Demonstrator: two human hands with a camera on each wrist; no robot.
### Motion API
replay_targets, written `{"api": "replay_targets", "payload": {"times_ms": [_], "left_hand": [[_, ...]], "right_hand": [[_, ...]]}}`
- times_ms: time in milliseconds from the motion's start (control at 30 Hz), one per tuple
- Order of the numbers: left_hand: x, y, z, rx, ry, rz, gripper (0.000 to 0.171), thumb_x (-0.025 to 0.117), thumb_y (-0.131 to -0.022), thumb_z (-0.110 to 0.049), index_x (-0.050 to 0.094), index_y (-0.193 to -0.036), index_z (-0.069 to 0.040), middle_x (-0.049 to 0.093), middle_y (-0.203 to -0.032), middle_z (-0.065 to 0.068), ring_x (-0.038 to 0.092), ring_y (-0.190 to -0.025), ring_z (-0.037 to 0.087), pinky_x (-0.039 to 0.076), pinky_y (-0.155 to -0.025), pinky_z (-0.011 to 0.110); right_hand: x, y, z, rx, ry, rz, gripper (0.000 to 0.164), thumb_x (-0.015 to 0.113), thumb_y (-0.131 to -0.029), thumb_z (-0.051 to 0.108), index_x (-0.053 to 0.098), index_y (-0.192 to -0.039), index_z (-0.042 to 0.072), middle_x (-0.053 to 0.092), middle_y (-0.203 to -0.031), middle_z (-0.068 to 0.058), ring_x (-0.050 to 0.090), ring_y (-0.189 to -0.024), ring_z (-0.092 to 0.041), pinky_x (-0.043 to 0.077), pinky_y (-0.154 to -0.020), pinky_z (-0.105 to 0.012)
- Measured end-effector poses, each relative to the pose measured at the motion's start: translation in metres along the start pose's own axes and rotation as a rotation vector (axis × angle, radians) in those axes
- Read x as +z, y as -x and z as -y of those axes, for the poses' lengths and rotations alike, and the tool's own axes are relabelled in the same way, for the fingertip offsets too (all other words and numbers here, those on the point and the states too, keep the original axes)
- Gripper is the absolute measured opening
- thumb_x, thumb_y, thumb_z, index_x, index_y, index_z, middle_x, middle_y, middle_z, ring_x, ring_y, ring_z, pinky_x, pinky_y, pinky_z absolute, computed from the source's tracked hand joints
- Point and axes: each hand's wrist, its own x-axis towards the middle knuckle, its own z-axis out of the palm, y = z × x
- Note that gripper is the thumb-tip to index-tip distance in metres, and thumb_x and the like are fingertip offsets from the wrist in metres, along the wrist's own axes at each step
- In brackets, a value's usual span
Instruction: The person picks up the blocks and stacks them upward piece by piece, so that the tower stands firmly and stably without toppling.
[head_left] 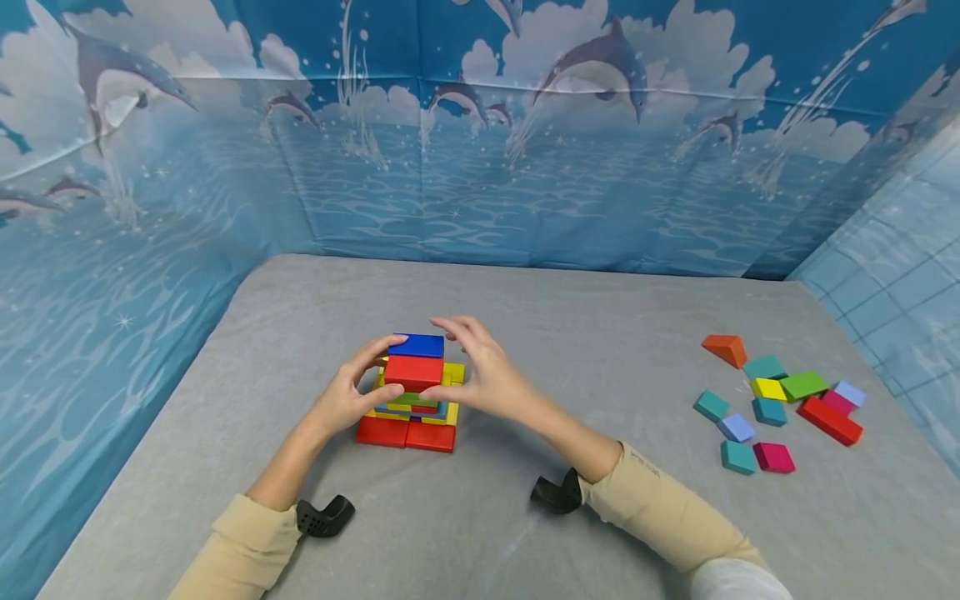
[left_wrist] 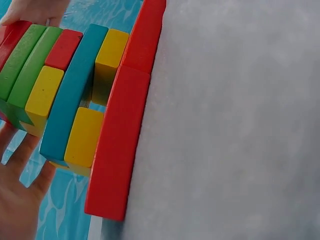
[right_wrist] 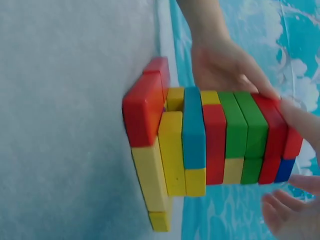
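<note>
A stacked tower of coloured wooden blocks stands left of centre on two flat red blocks. Higher up come yellow blocks, a long teal block and green blocks. At the top are a red block and a blue block. My left hand is at the tower's left, thumb at the red block's lower corner, index fingertip at the blue block. On the other side, my right hand has its thumb at the red block's lower right, its fingers spread and raised apart from the blue block.
Loose blocks lie to the right on the grey table, among them an orange wedge, a green block and a long red block. A dolphin-print curtain hangs behind. Black wrist mounts sit on both forearms.
</note>
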Motion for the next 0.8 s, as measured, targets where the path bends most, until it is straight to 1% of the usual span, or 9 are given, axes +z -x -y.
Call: {"api": "replay_targets", "payload": {"times_ms": [100,167,267,333,500,633,700,800], "left_hand": [[0.0,0.0,-0.001,0.014,-0.017,-0.005,0.055,0.059,-0.079,0.009,0.04,-0.13,0.005,0.039,-0.133,0.023,0.04,-0.113,0.005,0.036,-0.092,0.051],[0.0,0.001,-0.001,0.036,-0.028,-0.011,0.055,0.059,-0.078,0.01,0.041,-0.129,0.006,0.038,-0.134,0.023,0.038,-0.116,0.006,0.038,-0.092,0.044],[0.0,0.0,-0.001,0.069,-0.048,-0.027,0.055,0.061,-0.076,0.01,0.043,-0.128,0.006,0.038,-0.135,0.022,0.036,-0.119,0.008,0.04,-0.091,0.032],[0.0,0.0,-0.002,0.079,-0.055,-0.036,0.055,0.062,-0.075,0.01,0.044,-0.127,0.007,0.039,-0.134,0.023,0.036,-0.119,0.008,0.039,-0.091,0.028],[-0.001,-0.001,-0.003,0.075,-0.044,-0.042,0.056,0.062,-0.073,0.013,0.044,-0.126,0.008,0.04,-0.131,0.024,0.037,-0.117,0.007,0.04,-0.091,0.029],[-0.001,-0.001,-0.005,0.066,-0.028,-0.04,0.055,0.06,-0.073,0.015,0.044,-0.126,0.009,0.04,-0.13,0.025,0.038,-0.116,0.006,0.039,-0.092,0.029],[-0.001,-0.001,-0.006,0.057,-0.03,-0.04,0.055,0.06,-0.073,0.015,0.044,-0.126,0.009,0.04,-0.13,0.025,0.037,-0.116,0.004,0.039,-0.092,0.029],[0.0,0.0,-0.006,0.049,-0.038,-0.04,0.055,0.06,-0.074,0.014,0.044,-0.126,0.008,0.04,-0.131,0.025,0.037,-0.116,0.003,0.04,-0.092,0.03]], "right_hand": [[-0.002,-0.002,-0.005,0.051,-0.075,0.084,0.075,0.079,-0.071,0.025,0.042,-0.133,0.004,0.051,-0.126,-0.01,0.05,-0.108,-0.019,0.046,-0.089,-0.036],[-0.002,-0.003,-0.006,0.069,-0.115,0.117,0.071,0.078,-0.073,0.024,0.044,-0.131,0.002,0.054,-0.124,-0.009,0.052,-0.107,-0.02,0.046,-0.089,-0.038],[-0.002,-0.004,-0.007,0.079,-0.145,0.122,0.069,0.077,-0.073,0.023,0.045,-0.13,0.0,0.056,-0.122,-0.009,0.053,-0.106,-0.02,0.046,-0.089,-0.041],[-0.002,-0.004,-0.007,0.078,-0.138,0.112,0.068,0.078,-0.073,0.024,0.046,-0.129,0.001,0.057,-0.121,-0.008,0.053,-0.105,-0.019,0.046,-0.089,-0.041],[0.0,-0.005,-0.007,0.072,-0.117,0.101,0.067,0.078,-0.072,0.026,0.048,-0.127,0.005,0.058,-0.119,-0.007,0.054,-0.104,-0.018,0.046,-0.088,-0.041],[-0.005,0.0,-0.011,0.066,-0.107,0.098,0.074,0.078,-0.072,0.028,0.043,-0.132,0.006,0.055,-0.124,-0.008,0.053,-0.108,-0.02,0.045,-0.089,-0.041],[-0.015,0.009,-0.018,0.068,-0.102,0.085,0.075,0.078,-0.072,0.026,0.041,-0.135,0.007,0.053,-0.127,-0.009,0.052,-0.11,-0.021,0.045,-0.089,-0.043],[-0.042,0.032,-0.037,0.093,-0.066,0.034,0.072,0.077,-0.074,0.021,0.041,-0.135,0.006,0.053,-0.127,-0.01,0.051,-0.111,-0.024,0.044,-0.089,-0.045]]}}
